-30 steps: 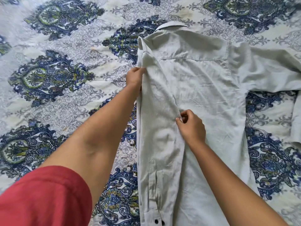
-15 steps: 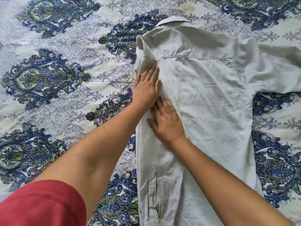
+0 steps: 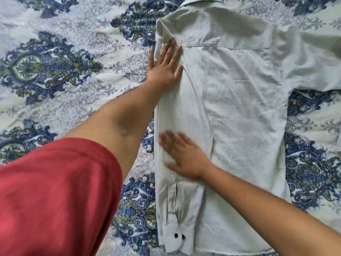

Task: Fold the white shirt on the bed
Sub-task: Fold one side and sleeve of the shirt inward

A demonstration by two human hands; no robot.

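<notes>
At the far left a red sleeve (image 3: 55,196) fills the lower corner, and a bare forearm is stretched from it up and to the right across the bedspread (image 3: 55,74), which is patterned with blue, green and grey medallions on a pale ground. The left hand (image 3: 166,68) is laid flat, palm down, on the upper left edge of the white shirt (image 3: 243,111), just below the shoulder; its fingers are straight and slightly spread, nothing is gripped, and the cloth is only pressed. The shirt is spread back-up on the bed, right of centre, with its collar (image 3: 199,0) at the top edge of the view. Its left side is folded inward, and the folded sleeve (image 3: 177,204) is laid in a long strip down that side, ending in a cuff (image 3: 175,237) near the bottom on which two dark buttons are seen. Lower on this strip the right hand (image 3: 186,159) is placed, palm down with the fingers extended and spread; it is blurred, yet nothing is seen to be held in it. Further right the shirt's back is lightly creased, with a yoke seam across the top. At the far right the other sleeve (image 3: 313,63) is spread outward to the frame's edge, not folded.
</notes>
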